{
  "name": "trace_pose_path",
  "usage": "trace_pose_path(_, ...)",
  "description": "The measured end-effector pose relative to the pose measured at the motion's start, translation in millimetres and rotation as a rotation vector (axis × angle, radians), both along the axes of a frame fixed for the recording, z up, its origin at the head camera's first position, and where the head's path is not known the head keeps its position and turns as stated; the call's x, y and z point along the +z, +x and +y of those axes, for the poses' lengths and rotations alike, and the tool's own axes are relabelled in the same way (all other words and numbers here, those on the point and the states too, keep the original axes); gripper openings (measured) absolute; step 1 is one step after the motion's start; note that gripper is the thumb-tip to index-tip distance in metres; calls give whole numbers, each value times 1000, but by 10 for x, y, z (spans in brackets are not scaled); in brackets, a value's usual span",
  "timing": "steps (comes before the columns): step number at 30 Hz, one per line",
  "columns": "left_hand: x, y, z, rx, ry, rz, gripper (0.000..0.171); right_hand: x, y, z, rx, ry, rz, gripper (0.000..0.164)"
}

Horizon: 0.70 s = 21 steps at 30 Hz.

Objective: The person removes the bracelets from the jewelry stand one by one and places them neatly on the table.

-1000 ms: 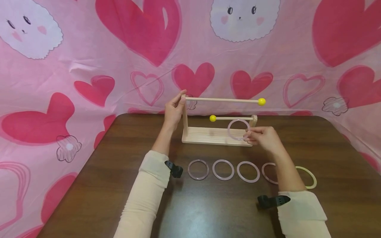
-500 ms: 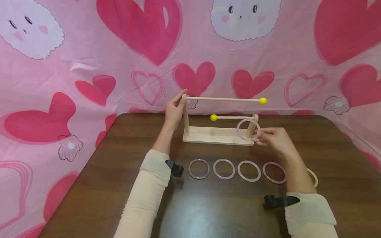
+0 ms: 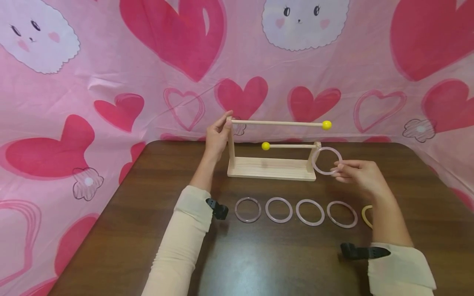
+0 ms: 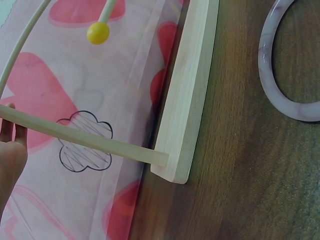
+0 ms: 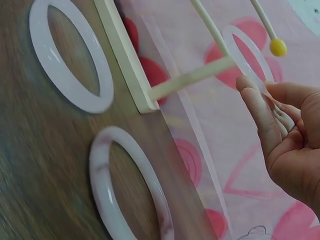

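Note:
My left hand (image 3: 217, 137) grips the top of the tall left post of a pale wooden rack (image 3: 270, 168), thumb in front. The post's upper rod (image 3: 277, 123) ends in a yellow ball at the right; a lower rod (image 3: 292, 146) runs from the short right post to another yellow ball. Between thumb and fingers my right hand (image 3: 364, 176) pinches a pale lilac bangle (image 3: 327, 148) by its right side. That bangle is raised upright and overlaps the short post in the head view. In the right wrist view the bangle (image 5: 241, 61) appears nearly edge-on.
In front of the rack lies a row of lilac bangles (image 3: 297, 211) on the dark wooden table (image 3: 274, 255). A yellow bangle (image 3: 364, 214) at the row's right end is partly hidden by my right forearm. A pink heart-print cloth (image 3: 148, 74) hangs behind the table.
My right hand has moved to the right with the lilac bangle, from in front of the lower rod to beside the short post. The left hand and rack stay put.

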State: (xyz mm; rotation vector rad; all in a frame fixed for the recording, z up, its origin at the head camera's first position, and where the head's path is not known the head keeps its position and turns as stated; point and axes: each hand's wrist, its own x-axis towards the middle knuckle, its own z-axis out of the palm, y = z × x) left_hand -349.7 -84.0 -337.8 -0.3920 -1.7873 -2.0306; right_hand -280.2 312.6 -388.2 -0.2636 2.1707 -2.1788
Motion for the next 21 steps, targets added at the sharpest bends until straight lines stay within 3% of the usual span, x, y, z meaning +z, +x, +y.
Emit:
trace_pose_path(6,3,10,-7,1,-7,-1,36,124,152,58,18,-66,-12,12)
trace_pose_path(17,4,17,2,10,15,-14,36,177,332,314,30,-248,-50,24)
trace_pose_path(21,2,8,14,5,14,-9,36,47,301,583,28,-260,-50,25)
